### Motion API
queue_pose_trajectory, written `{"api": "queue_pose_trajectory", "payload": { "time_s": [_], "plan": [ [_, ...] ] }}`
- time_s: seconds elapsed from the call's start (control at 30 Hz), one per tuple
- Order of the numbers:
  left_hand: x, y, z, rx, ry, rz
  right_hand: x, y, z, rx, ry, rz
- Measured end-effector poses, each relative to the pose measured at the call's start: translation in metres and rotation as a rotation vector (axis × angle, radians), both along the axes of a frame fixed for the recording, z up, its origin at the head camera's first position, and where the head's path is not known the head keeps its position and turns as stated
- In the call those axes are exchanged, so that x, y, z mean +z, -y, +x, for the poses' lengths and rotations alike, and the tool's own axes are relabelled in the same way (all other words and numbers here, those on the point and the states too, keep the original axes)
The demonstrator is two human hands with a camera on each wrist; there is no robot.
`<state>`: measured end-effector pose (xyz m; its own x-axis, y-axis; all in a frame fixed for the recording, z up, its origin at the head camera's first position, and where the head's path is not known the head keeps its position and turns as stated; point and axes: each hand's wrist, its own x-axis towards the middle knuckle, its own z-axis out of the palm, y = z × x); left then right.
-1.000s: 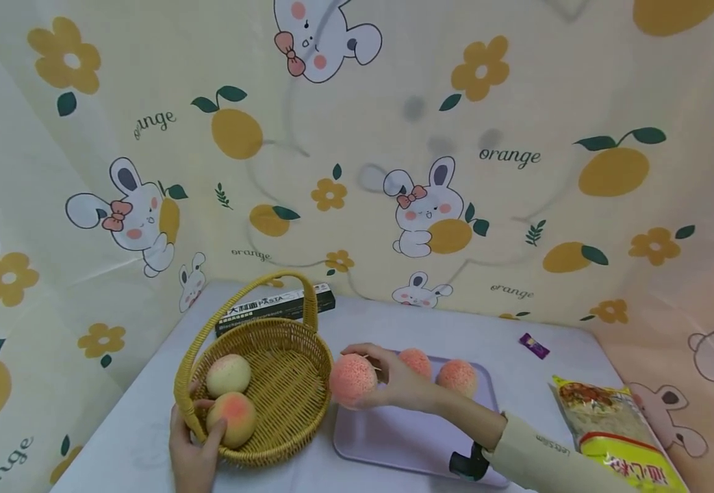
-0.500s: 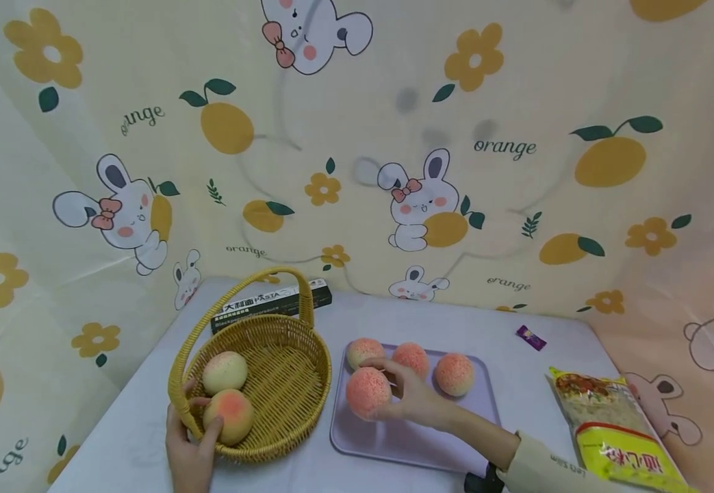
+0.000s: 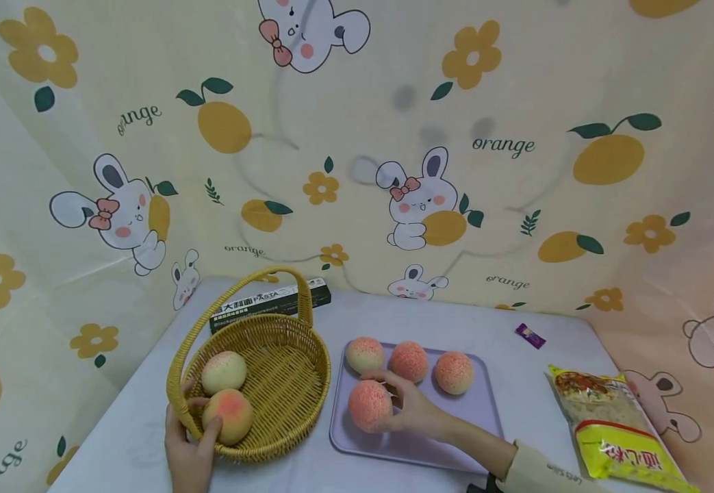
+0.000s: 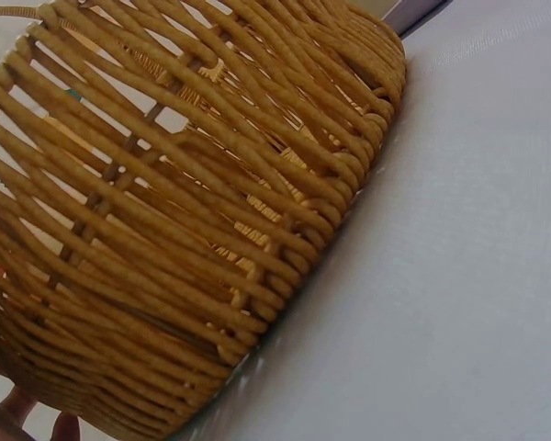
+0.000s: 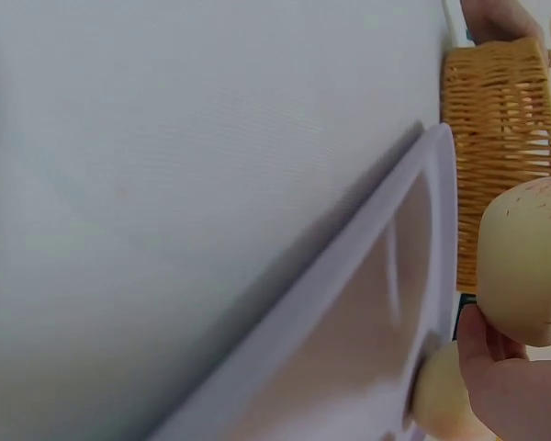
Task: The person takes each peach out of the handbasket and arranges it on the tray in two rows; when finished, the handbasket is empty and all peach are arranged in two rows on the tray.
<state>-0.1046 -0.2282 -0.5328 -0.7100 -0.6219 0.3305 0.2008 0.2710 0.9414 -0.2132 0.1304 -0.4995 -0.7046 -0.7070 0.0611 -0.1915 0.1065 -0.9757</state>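
Compared with a second ago, the right hand [image 3: 415, 409] has drawn back from beside the basket's rim, and the round, coral-pink, speckled peach [image 3: 370, 406] in its grasp is now over the near left part of the flat, lavender rectangular tray [image 3: 357, 445]. The right hand pinches this peach with its fingers curled round the right side; whether the peach touches the tray, I cannot tell. Farther back, three more speckled pink-and-cream peaches sit in a row along the tray's far side: the left peach [image 3: 365, 355], the middle peach [image 3: 409, 362] and the right peach [image 3: 454, 373]. The left hand [image 3: 190, 438] grips the rim of the round, yellow-brown wicker basket [image 3: 283, 448] at the foot of its arched handle, the thumb lying over the rim at a smooth yellow peach with a red blush [image 3: 228, 416]. Inside, just behind that one, rests a pale cream peach [image 3: 224, 372]. Behind the basket lies a long, dark green-and-white pasta box [image 3: 273, 307]. Toward the right of the white surface [image 3: 455, 325] are a small purple packet [image 3: 530, 336] and a yellow, partly clear plastic food bag [image 3: 621, 431].
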Motion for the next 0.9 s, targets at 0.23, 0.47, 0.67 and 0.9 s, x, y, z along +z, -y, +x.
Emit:
{"api": "queue_pose_trajectory", "payload": {
  "time_s": [0.23, 0.47, 0.67, 0.9],
  "plan": [
    [0.001, -0.001, 0.0, 0.002, -0.001, 0.005, -0.008, 0.001, 0.002, -0.013, 0.04, -0.001],
    [0.0, 0.0, 0.001, 0.006, 0.015, 0.005, -0.013, 0.003, 0.002, -0.024, 0.038, -0.004],
    [0.0, 0.0, 0.001, 0.005, 0.008, -0.007, -0.017, 0.004, 0.002, -0.026, 0.037, 0.006],
    [0.001, -0.001, 0.0, 0.014, 0.048, 0.005, -0.021, 0.006, 0.002, -0.049, 0.011, 0.016]
  ]
}}
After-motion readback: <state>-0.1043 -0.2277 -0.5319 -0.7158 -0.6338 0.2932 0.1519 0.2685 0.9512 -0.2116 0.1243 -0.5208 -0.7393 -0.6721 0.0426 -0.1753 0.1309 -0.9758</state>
